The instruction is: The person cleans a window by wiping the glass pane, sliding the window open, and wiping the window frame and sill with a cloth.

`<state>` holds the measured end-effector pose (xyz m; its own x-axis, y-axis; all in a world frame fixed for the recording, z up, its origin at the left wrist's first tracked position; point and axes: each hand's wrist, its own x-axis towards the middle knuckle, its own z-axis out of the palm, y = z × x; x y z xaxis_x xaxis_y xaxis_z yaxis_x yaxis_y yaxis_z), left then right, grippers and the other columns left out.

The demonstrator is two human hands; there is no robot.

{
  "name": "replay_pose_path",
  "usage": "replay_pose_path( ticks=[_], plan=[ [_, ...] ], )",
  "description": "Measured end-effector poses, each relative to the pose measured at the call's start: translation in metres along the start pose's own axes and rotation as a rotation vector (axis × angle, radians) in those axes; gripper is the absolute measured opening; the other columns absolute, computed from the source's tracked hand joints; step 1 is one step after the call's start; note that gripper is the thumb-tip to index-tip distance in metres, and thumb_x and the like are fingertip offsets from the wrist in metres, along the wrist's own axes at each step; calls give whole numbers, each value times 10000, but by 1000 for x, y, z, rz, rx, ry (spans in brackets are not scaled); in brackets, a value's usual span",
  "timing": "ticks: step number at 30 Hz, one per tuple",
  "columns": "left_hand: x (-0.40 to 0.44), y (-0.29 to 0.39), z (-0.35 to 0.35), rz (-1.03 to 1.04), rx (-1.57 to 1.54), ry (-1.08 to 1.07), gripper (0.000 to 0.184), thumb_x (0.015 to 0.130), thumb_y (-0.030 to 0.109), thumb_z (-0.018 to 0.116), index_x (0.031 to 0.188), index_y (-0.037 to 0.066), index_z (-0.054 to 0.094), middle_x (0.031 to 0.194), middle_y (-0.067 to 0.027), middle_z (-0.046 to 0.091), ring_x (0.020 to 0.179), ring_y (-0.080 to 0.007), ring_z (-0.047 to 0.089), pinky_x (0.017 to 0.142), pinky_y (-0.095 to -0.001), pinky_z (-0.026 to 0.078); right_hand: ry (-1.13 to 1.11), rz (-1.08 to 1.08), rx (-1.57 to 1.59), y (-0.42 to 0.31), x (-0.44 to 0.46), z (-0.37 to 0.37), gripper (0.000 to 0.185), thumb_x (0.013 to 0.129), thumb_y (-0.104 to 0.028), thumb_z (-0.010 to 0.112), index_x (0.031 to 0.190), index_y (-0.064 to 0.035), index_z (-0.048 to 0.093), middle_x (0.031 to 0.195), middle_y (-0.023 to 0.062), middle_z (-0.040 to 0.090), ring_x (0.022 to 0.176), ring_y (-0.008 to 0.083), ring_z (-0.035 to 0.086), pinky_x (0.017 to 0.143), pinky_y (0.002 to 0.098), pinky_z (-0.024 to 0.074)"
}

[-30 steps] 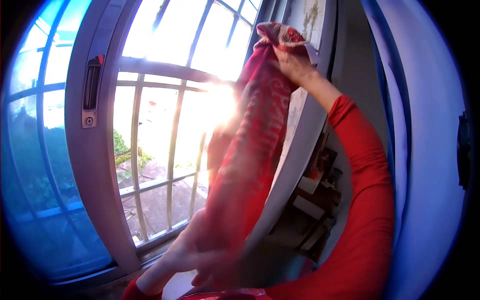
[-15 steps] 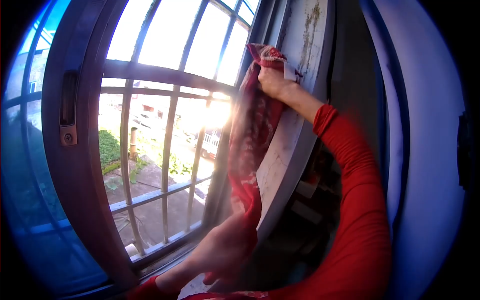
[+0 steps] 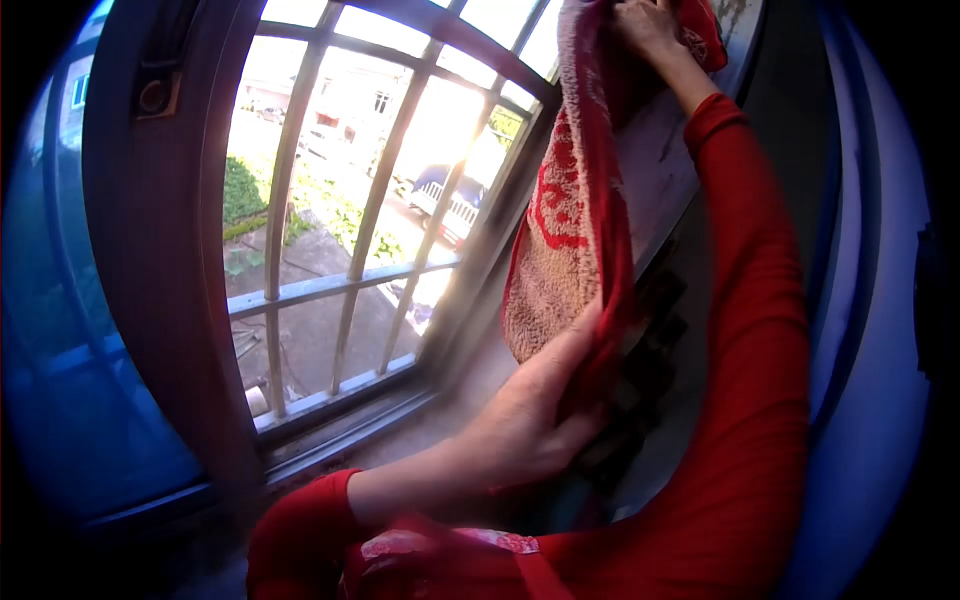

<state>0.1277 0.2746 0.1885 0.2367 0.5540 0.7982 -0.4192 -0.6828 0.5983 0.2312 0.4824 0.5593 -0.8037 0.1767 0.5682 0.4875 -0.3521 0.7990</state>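
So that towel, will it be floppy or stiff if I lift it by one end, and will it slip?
Likely floppy: the towel hangs in soft folds below the right hand. Its fuzzy, looped face should grip rather than slip. It's probably light, being just cloth, though I can't tell if it's wet.

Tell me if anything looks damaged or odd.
The pale, flat window surround beside the red-and-cream terry towel has dark, patchy marks near the picture's top, uneven against its paleness; perhaps grime or damp.
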Motion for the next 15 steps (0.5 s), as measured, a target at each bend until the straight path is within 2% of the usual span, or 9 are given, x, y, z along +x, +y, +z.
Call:
replay_pose_path(
  ticks=[3, 4, 7, 8, 11, 12, 13, 14, 15],
  plan=[
    [-10, -14, 24, 84, -43, -83, 773, 845, -31, 534, 1546, 28, 215, 1316, -251, 493, 1236, -382, 504, 1052, -398, 406, 118, -101, -186, -25, -13, -15, 283, 887, -194, 525, 1056, -55, 705, 1021, 133, 675, 1120, 275, 596, 1098, 483, 352],
    [-16, -17, 28, 89, 1, -125, 768, 842, -46, 521, 1543, 32, 218, 1256, -255, 495, 1163, -424, 525, 1003, -416, 438, 162, -134, -227, -35, -20, -22, 286, 897, -206, 522, 1056, -52, 703, 1028, 138, 676, 1123, 280, 596, 1112, 492, 342],
    [-40, -11, 49, 70, -64, -207, 747, 825, -79, 506, 1520, 30, 257, 1109, -249, 487, 971, -438, 570, 841, -459, 482, 239, -217, -296, -76, -51, -40, 301, 928, -241, 513, 1057, -45, 699, 1049, 153, 677, 1132, 293, 597, 1152, 519, 312],
    [-46, -5, 52, 20, -107, -282, 763, 806, -96, 498, 1520, 36, 262, 1089, -248, 485, 950, -448, 576, 818, -468, 487, 165, -246, -295, -97, -67, -51, 311, 918, -232, 511, 1073, -29, 689, 1084, 156, 673, 1162, 293, 584, 1158, 511, 302],
    [-64, 5, 54, -34, -145, -371, 674, 869, -49, 535, 1498, 48, 316, 1118, -220, 499, 946, -442, 606, 752, -427, 509, -19, -330, -224, -148, -112, -51, 353, 881, -211, 513, 1108, 12, 665, 1167, 168, 663, 1242, 293, 547, 1182, 491, 255],
    [-72, 2, 57, -59, -172, -338, 708, 850, -55, 548, 1507, 64, 312, 1119, -219, 501, 915, -461, 607, 747, -437, 512, -57, -353, -157, -164, -128, -37, 369, 864, -210, 517, 1113, 21, 662, 1181, 173, 661, 1263, 294, 535, 1193, 488, 230],
    [-78, -1, 59, -35, -141, -250, 706, 838, -57, 551, 1498, 46, 323, 1126, -230, 511, 965, -453, 594, 795, -447, 510, -60, -372, -17, -191, -151, -8, 383, 842, -218, 526, 1105, 22, 666, 1172, 181, 662, 1276, 297, 525, 1210, 492, 189],
    [-83, -7, 58, -18, -92, -208, 686, 842, -52, 551, 1487, 27, 332, 1134, -237, 517, 995, -446, 583, 824, -445, 504, 196, -360, 46, -206, -162, -9, 291, 802, -183, 563, 931, 26, 718, 1009, 183, 692, 1165, 329, 577, 1187, 553, 197],
    [-88, -12, 56, -6, -43, -159, 667, 846, -47, 551, 1477, 7, 342, 1142, -244, 523, 1025, -440, 572, 853, -443, 498, 137, -358, 126, -222, -174, -16, 312, 800, -187, 558, 939, 34, 727, 1014, 213, 685, 1191, 402, 551, 1167, 597, 217]
  ],
)
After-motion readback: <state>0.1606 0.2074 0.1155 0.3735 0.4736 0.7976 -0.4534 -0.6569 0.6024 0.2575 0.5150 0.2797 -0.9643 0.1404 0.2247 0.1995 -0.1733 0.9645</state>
